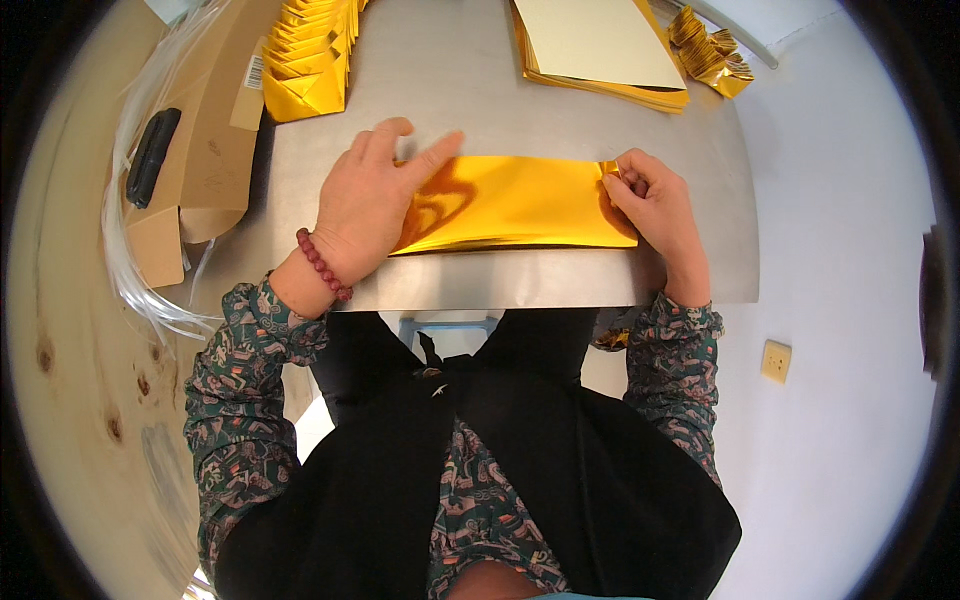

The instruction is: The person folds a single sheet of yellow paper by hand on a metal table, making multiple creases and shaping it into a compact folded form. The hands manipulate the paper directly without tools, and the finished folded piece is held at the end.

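- The gold foil strip (520,205) lies crosswise near the front of the metal worktop (430,80); take it as the dial's centre, 12 pointing away from the person.
- At 9 o'clock the left hand (368,190) rests over the strip's end, fingers and thumb spread; whether its palm presses down cannot be told.
- At 3 o'clock the right hand (660,205) pinches the far corner between thumb and fingers, and the foil is bent up there.
- The step looks like working that corner: best weight the left end flat, line up the layered 6 o'clock edge, then crease from the pinch outward.
- Light fingertips should spare the shiny face stray dents.
- Folded gold pieces (310,80) sit at 10 o'clock, the sheet stack (600,50) at 1.
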`<state>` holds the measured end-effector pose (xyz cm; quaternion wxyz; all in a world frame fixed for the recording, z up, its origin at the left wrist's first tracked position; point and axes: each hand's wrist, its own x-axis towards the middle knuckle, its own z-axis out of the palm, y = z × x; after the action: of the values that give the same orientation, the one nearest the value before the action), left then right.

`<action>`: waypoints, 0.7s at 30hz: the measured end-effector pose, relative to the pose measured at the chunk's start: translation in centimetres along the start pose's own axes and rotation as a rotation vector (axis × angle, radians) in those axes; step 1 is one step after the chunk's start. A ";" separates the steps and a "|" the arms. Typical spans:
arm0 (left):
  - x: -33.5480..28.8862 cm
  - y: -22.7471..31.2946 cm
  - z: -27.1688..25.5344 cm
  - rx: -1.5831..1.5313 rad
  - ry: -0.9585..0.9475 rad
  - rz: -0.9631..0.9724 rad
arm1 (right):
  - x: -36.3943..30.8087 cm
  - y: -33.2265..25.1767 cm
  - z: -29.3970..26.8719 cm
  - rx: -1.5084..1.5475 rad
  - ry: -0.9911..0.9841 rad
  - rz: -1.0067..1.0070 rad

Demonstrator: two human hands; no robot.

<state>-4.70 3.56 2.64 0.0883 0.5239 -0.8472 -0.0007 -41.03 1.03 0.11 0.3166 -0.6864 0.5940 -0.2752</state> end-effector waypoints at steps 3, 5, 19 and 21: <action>0.5 -0.2 0.6 0.010 0.029 0.221 | 0.1 0.2 0.0 -0.012 0.002 -0.004; 0.5 -0.5 0.9 -0.011 0.027 0.259 | 0.2 0.5 0.2 -0.017 -0.001 -0.004; 0.8 -1.1 1.9 -0.034 0.097 0.345 | -0.8 -11.3 1.8 -0.248 0.001 -0.677; 0.7 -1.1 2.1 -0.049 0.116 0.340 | -0.1 -12.3 5.2 -0.247 -0.112 -0.699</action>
<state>-4.34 2.24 0.61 0.1486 0.3698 -0.9168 0.0236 -29.26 2.85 6.11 0.1505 -0.8947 0.3343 -0.2551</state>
